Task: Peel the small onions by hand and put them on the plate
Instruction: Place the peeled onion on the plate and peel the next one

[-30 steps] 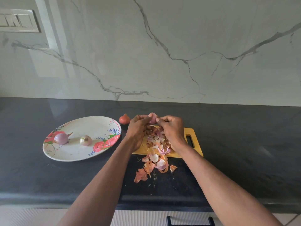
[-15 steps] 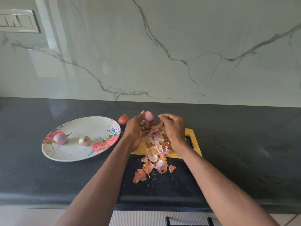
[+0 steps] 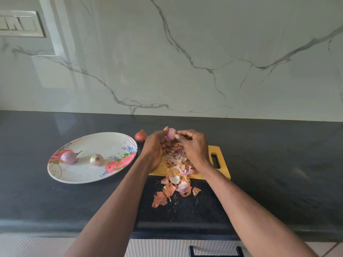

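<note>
Nearest, loose onion skins (image 3: 173, 191) scattered on dark worktop (image 3: 278, 182), spilling off wooden cutting board (image 3: 221, 170). Above the board, left hand (image 3: 157, 147) curled around pink peeled onion (image 3: 170, 134), fingertips and thumb gripping it; right hand (image 3: 193, 145) just beside, fingers pinching at onion's right end. Left of hands, floral plate (image 3: 89, 175) with two peeled onions (image 3: 69, 157). Behind, unpeeled onion (image 3: 141, 135) on worktop, near plate rim.
</note>
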